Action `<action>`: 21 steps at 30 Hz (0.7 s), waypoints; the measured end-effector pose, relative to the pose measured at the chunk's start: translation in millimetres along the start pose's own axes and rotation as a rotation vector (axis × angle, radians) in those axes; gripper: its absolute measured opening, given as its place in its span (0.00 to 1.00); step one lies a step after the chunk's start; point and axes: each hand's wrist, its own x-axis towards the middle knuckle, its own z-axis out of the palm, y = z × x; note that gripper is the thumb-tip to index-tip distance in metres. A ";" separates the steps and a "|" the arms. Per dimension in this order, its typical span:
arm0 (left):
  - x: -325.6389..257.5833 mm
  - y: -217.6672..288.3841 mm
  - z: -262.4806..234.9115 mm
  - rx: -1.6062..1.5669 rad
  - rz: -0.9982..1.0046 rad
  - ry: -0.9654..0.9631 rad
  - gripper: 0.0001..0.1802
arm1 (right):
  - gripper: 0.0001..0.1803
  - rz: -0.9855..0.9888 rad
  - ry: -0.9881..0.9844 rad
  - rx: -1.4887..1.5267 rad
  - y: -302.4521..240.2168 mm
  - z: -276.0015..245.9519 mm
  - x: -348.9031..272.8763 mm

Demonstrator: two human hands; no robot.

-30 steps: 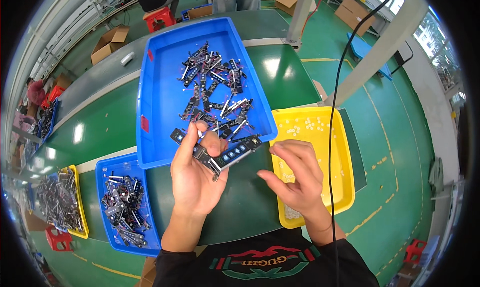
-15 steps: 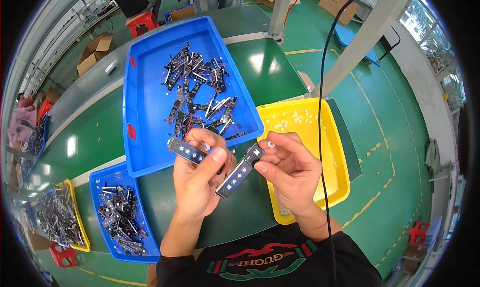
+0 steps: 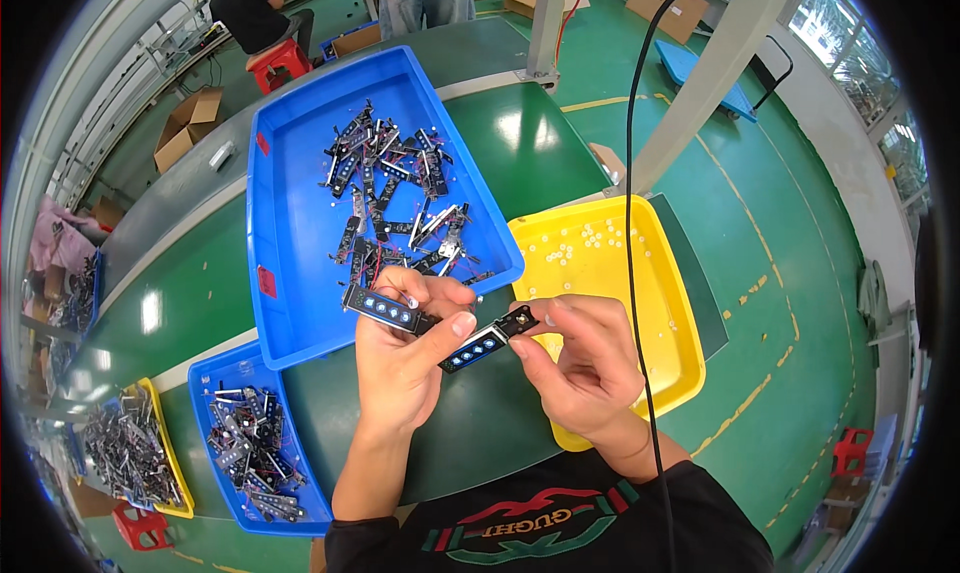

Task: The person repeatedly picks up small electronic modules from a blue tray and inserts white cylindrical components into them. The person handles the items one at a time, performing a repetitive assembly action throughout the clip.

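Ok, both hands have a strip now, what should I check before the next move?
1. Left hand grips a black strip with blue dots: ok.
2. Right hand pinches the end of the second strip, left thumb pressing on it: ok.
3. The two strips kept apart: ok, they sit close but separate.
4. White pieces on hand in the yellow tray: ok, scattered near its far end.
5. More strips in the large blue tray: ok, a loose pile.
6. Strip ends undamaged: cannot tell, too small.
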 end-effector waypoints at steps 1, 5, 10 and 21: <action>0.7 -1.1 -0.6 -0.011 0.001 -0.001 0.20 | 0.23 -0.016 -0.008 -0.025 0.3 -0.7 0.1; 1.0 -2.1 -1.6 0.006 0.020 -0.009 0.21 | 0.20 -0.021 -0.034 -0.053 0.9 -1.7 0.7; -0.5 -1.7 0.4 0.186 0.225 -0.043 0.23 | 0.14 0.136 -0.065 -0.054 -3.8 -14.5 9.6; -15.4 -5.5 14.6 0.686 0.720 -0.162 0.22 | 0.15 -0.044 -0.173 -0.208 -10.3 -18.9 25.8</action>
